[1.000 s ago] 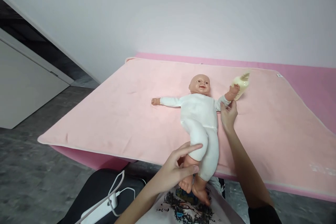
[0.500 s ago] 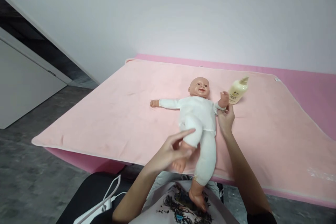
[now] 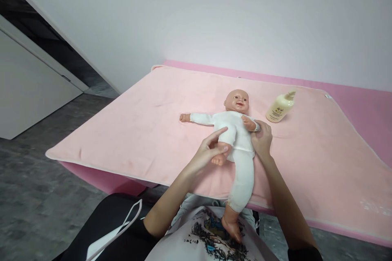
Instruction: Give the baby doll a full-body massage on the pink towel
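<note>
A baby doll [image 3: 245, 142] in a white cloth body lies face up on the pink blanket [image 3: 137, 118], its head away from me. My left hand [image 3: 211, 151] grips the doll's leg on the left near the ankle, and that leg is bent up over the belly. Around the doll's forearm on the right, my right hand [image 3: 262, 138] is closed, with the small hand folded over the chest. The doll's other leg hangs past the front edge. A pale yellow pump bottle [image 3: 279, 108] stands right of the doll's head.
Behind the blanket runs a pink table surface [image 3: 361, 110] against a white wall [image 3: 214, 16]. A black seat [image 3: 101, 220] with a white object and strap [image 3: 107, 240] is at the lower left. Grey floor shows on the left.
My left hand has pushed the doll's leg up toward its belly. My right hand has brought the doll's arm inward, away from the bottle.
</note>
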### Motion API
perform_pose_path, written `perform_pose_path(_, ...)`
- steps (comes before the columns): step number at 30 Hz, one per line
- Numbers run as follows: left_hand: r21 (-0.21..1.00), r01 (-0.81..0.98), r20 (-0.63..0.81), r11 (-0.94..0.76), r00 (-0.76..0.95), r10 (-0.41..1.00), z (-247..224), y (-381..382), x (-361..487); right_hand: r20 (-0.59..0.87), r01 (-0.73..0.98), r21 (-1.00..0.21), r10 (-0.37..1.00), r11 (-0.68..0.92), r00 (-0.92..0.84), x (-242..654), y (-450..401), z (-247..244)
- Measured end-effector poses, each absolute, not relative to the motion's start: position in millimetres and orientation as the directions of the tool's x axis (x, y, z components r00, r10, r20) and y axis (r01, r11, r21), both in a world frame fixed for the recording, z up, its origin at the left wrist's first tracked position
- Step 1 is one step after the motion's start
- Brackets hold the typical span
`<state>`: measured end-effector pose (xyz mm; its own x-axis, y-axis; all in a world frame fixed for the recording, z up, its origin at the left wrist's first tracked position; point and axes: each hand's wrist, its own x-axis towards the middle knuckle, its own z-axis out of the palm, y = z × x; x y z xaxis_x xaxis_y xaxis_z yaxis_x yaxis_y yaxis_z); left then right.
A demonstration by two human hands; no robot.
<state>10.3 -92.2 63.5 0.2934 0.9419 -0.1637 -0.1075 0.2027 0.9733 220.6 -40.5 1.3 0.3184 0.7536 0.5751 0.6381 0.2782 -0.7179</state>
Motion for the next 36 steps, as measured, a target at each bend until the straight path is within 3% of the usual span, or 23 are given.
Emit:
perform_pose_path(4, 0.984, -0.011, -0.160, 0.178, 0.394, 0.905, 61, -138, -7, 0.257, 0.192, -0.966, 0.727, 0.174, 0.636, 233, -32, 0)
perform_pose_path(7, 0.968, 0.045, -0.244, 0.248, 0.413, 0.877, 52, -175, -28, -0.017, -0.183, -0.966, 0.662, 0.182, 0.749, 244, -24, -5)
perform_pose_path(9, 0.959, 0.099, -0.284, 0.267, 0.397, 0.873, 47, -191, -40, -0.143, -0.323, -0.929, 0.634, 0.179, 0.760, 250, -21, -10)
perform_pose_path(15, 0.869, 0.452, -0.325, 0.202, 0.212, 0.922, 52, -203, -58, -0.157, -0.351, -0.913, 0.610, 0.210, 0.776, 253, -20, -18)
perform_pose_path(21, 0.626, 0.774, 0.055, -0.092, 0.074, 0.996, 63, -179, -64, -0.248, -0.442, -0.874, 0.597, 0.201, 0.763, 253, -18, -12)
perform_pose_path(26, 0.698, 0.675, 0.162, -0.239, 0.176, 0.971, 76, -124, -40, -0.383, -0.598, -0.797, 0.700, 0.079, 0.603, 248, -19, -13)
perform_pose_path(29, 0.750, 0.571, 0.249, -0.335, 0.226, 0.942, 71, -75, -12, -0.353, -0.599, -0.799, 0.764, 0.054, 0.540, 240, -22, -17)
perform_pose_path(36, 0.662, 0.595, 0.342, -0.455, 0.300, 0.890, 14, 0, 25, -0.382, -0.648, -0.761, 0.792, 0.023, 0.477, 233, -25, -12)
